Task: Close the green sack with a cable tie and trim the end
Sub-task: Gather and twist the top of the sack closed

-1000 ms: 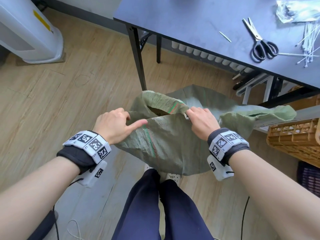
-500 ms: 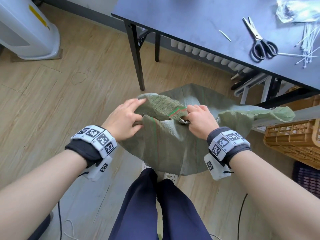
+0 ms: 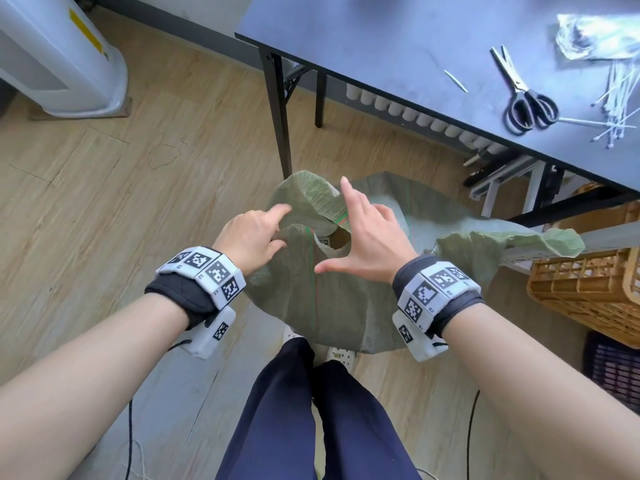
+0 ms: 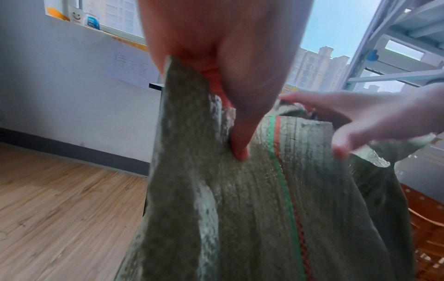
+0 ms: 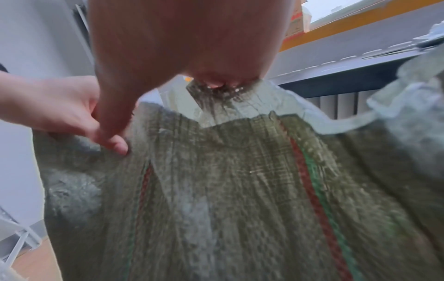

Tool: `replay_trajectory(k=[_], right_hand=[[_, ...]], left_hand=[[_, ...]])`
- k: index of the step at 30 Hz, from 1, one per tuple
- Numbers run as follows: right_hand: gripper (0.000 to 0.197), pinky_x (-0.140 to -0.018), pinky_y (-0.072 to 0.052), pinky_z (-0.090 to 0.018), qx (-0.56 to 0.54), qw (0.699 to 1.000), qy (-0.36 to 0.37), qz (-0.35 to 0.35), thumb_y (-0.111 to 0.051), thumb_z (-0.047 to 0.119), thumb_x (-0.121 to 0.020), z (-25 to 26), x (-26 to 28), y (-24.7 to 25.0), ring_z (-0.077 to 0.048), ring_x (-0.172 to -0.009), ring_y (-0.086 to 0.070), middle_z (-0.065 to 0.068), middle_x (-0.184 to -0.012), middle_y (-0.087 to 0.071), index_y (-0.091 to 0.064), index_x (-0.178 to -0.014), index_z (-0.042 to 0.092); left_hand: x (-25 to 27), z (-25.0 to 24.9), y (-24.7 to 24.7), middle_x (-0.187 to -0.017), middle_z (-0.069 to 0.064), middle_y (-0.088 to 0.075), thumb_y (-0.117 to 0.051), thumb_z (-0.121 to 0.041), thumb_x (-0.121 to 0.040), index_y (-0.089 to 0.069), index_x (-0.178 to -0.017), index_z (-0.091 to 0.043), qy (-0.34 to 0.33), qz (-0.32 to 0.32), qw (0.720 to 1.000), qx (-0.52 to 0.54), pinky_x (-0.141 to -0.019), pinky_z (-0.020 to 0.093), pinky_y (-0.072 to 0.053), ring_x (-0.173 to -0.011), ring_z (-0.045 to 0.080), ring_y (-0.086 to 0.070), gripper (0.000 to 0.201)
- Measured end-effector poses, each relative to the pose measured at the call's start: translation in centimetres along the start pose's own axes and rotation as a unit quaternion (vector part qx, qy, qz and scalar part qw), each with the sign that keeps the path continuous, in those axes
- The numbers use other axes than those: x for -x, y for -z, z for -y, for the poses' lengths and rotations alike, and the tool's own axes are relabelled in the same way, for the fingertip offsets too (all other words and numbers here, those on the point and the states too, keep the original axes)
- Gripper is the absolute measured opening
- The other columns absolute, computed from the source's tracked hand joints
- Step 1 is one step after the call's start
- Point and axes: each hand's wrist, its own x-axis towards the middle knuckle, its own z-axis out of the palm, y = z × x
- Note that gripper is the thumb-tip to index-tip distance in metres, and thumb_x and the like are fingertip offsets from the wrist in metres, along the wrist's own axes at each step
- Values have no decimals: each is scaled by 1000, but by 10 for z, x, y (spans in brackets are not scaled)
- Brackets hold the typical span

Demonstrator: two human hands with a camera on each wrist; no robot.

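Note:
The green sack [image 3: 332,299] stands on the floor between my feet, its mouth partly open. My left hand [image 3: 273,230] pinches a fold of the near rim, and in the left wrist view its thumb [image 4: 240,136] presses on the green sack [image 4: 240,209]. Over the mouth my right hand [image 3: 353,237] is spread, thumb out and forefinger straight. In the right wrist view its fingertips [image 5: 216,83] touch the far rim of the green sack [image 5: 228,190]. White cable ties [image 3: 620,109] and black-handled scissors [image 3: 526,105] lie on the dark table [image 3: 381,46] at the upper right.
A black table leg [image 3: 277,116] stands just behind the sack. A wicker basket [image 3: 588,292] and a dark crate [image 3: 613,368] sit to the right, a white appliance [image 3: 59,57] at the upper left. A clear plastic bag [image 3: 595,39] lies by the ties.
My left hand has moved right, bunching the near rim toward the middle. My right hand has let go of the rim and spread its fingers over the mouth.

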Motion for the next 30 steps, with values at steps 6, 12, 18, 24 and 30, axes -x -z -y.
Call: replay_trajectory(k=[6,12,18,24,30], right_hand=[[69,-101,-31,-38,88,995,5,37,-59,12,-81,-1,-13,-18,-28,-105,-58,-5,-117,-59,-27,-142,14],[58,-89,-36,-34,65,997,31,35,-45,-8,-76,-6,-13,-23,-27,-102,-60,-1,-114,-66,-52,-124,23],[64,-69,-42,-32,23,998,7,54,-42,-10,-76,-11,-11,-21,-30,-102,-59,-1,-111,-65,-59,-121,31],[63,-64,-35,-29,2,998,-12,53,-39,-11,-78,-21,-8,-13,-28,-98,-59,-1,-107,-65,-63,-117,32],[53,-66,-36,-29,-26,998,-16,53,-44,-11,-79,-20,-4,-14,-25,-102,-55,1,-112,-60,-69,-108,25]], left_hand=[[1,8,-2,-103,3,-57,-61,-22,-88,-70,-90,-14,-37,-33,999,-2,-75,42,-49,-104,21,-47,12],[-4,12,-1,-153,7,-29,-72,-11,-74,-73,-68,-18,-149,-80,984,-61,-109,50,-27,-140,33,-19,9],[-22,2,3,-141,-1,-48,-65,-3,-74,-63,-78,-22,-130,84,988,8,-107,39,-34,-136,24,-35,19],[-21,4,11,-126,-6,-53,-75,-10,-72,-21,-139,-33,-24,225,974,16,-81,34,-48,-95,22,-58,89],[-32,16,8,-106,1,-65,-46,0,-83,-70,-96,-25,-33,73,995,-63,-77,40,-50,-103,25,-56,37]])
